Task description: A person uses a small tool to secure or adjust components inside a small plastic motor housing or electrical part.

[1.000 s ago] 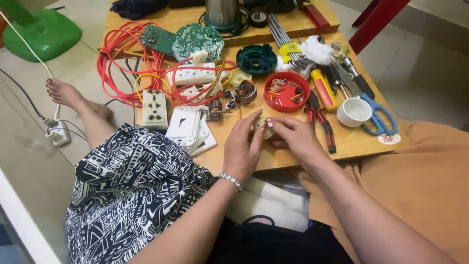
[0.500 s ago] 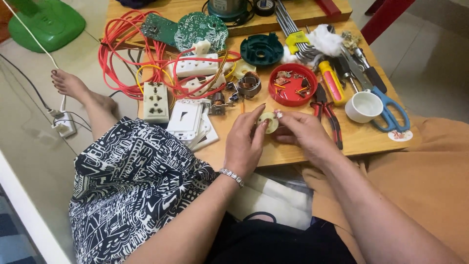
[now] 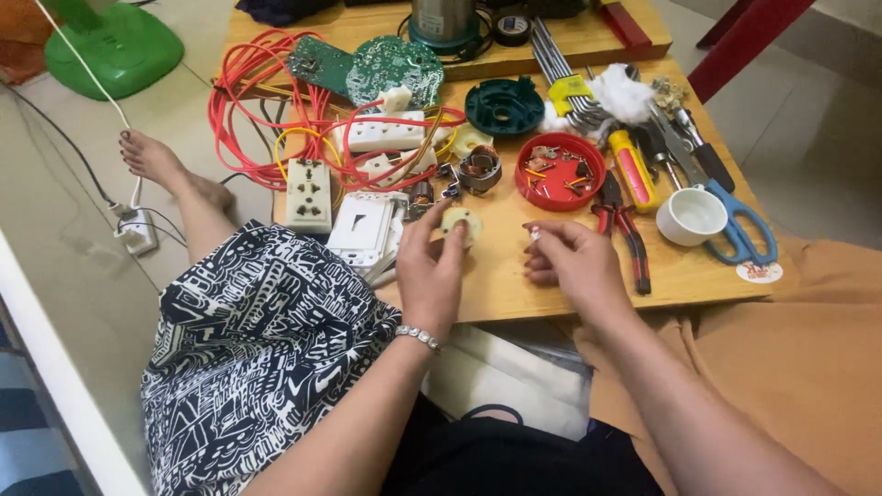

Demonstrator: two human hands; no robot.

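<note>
My left hand pinches a small round cream plastic part just above the low wooden table. My right hand is a hand's width to the right, fingers curled, with a tiny pale piece held at the fingertips. Beyond the hands lies a small motor coil. A red round tray with small parts sits behind my right hand, and red-handled pliers lie just to its right.
Red wires, white sockets, green circuit boards, a dark green round part, a yellow screwdriver, a white cup and blue scissors crowd the table. A green fan base stands on the floor at left.
My hands were together on the cream part; they have now parted. The left keeps the part, and the right has drawn away to the right with a tiny piece.
</note>
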